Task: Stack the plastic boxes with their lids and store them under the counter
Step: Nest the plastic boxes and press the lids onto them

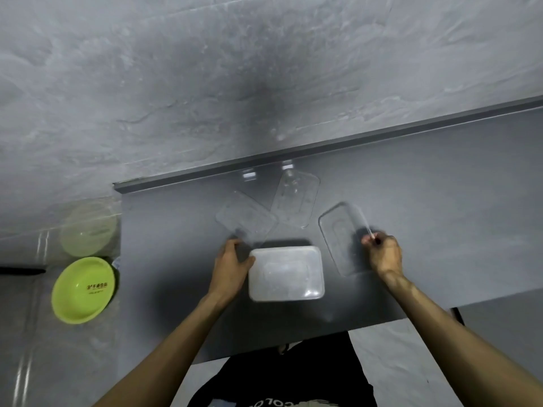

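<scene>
A milky plastic box (pixel 286 273) rests on the grey counter (pixel 426 230), near its front. My left hand (pixel 233 264) grips the box's left edge. Three clear lids lie behind and beside it: a left lid (pixel 245 220), a middle lid (pixel 295 201) leaning partly over it, and a right lid (pixel 342 239). My right hand (pixel 383 254) pinches the right lid's right edge, which is tilted up off the counter.
A lime green bowl (pixel 83 289) sits on the floor left of the counter, with a pale translucent bowl (pixel 89 229) behind it. The grey wall rises directly behind the counter's raised back rim (pixel 323 146). The counter's front edge is close to my body.
</scene>
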Tool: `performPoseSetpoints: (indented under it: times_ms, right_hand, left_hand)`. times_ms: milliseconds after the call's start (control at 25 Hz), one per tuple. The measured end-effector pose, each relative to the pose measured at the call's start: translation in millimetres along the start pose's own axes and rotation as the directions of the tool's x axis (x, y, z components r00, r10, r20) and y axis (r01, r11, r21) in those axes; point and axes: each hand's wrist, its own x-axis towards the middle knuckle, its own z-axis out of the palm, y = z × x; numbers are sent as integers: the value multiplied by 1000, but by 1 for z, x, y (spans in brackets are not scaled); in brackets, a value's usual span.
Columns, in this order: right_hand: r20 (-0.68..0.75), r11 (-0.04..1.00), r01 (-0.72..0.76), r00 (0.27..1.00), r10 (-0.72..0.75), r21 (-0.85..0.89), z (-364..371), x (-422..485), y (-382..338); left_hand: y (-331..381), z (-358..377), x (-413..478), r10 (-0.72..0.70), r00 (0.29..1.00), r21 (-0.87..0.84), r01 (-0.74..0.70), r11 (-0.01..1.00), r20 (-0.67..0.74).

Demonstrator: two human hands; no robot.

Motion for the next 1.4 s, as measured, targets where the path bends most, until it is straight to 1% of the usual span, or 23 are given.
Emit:
performPoseSetpoints:
  times_ms: [80, 120, 200, 280, 360, 400, 480, 560, 640, 720, 800, 840, 880, 960, 1000, 1040, 1080, 1160, 1240, 1400]
  right_hand:
    - [35, 958, -35, 999, 26, 285, -12, -8, -17]
    - [72, 922, -34, 997, 7, 385, -18, -15, -27]
    - [173, 869, -23, 982, -72, 495, -25, -34, -48]
    - [302, 848, -44, 943, -139, 528, -22, -58, -67]
    - [393, 842, -61, 901, -185, 536, -12, -78, -82]
    - [410, 838, -67, 891, -193, 541, -7, -86, -87]
    - [409, 815, -104, 896, -171, 570, 1, -99, -92]
    - [444, 757, -222, 890, -99, 614, 9, -110, -90]
    - [514, 708, -341, 857, -37, 619, 18, -123, -88]
    - [526, 727, -345, 850, -26, 594, 28, -133, -87]
    - [481, 774, -277, 876, -39, 569, 34, -134, -86]
    - [451, 810, -229, 891, -49, 540, 34, -131, -84]
    - [412, 862, -157, 909, -65, 481, 32, -126, -81]
    - [300, 966, 53, 945, -130, 252, 26, -116, -69]
    - [242, 980, 156, 953, -182, 124, 23, -111, -63]
    - [198, 973, 231, 952, -232, 27, 22, -109, -59]
    - [176, 961, 276, 948, -266, -35, 23, -107, -57]
    - [182, 943, 314, 939, -291, -110, 29, -107, -56]
    - [219, 933, 327, 931, -292, -148, 37, -106, -55]
    - [254, 921, 343, 922, -293, -183, 44, -105, -53]
  left_hand:
    - [16, 1, 0, 18, 999, -95, -15, 995, 28]
    - [27, 3, 0, 10, 998, -144, 0, 990, 69]
    - [51, 8, 0, -3, 985, -257, 47, 965, 170]
    - [70, 14, -2, 26, 963, -371, 78, 925, 269]
    - [77, 18, -5, 54, 958, -427, 74, 901, 282]
    - [78, 17, -6, 48, 965, -441, 74, 894, 259]
    - [75, 12, -7, -7, 979, -488, 107, 866, 202]
    - [67, 6, -7, -88, 983, -590, 169, 789, 163]
    - [60, 1, -7, -131, 980, -684, 196, 703, 146]
    - [55, -1, -9, -151, 979, -720, 204, 663, 138]
    - [50, -3, -10, -165, 978, -730, 204, 653, 126]
    - [47, -5, -10, -175, 979, -718, 193, 669, 100]
    - [43, -7, -10, -185, 981, -686, 175, 706, 60]
    - [31, -11, -10, -168, 986, -543, 150, 826, 16]
    - [23, -11, -12, -147, 988, -454, 148, 879, 37]
    - [15, -9, -15, -131, 989, -372, 149, 916, 73]
    - [8, -7, -18, -119, 988, -301, 145, 943, 101]
    - [-3, -4, -22, -91, 991, -188, 109, 976, 102]
    - [-10, -4, -21, -53, 996, -94, 60, 994, 78]
    - [-16, -5, -16, -27, 996, 29, 25, 999, 82]
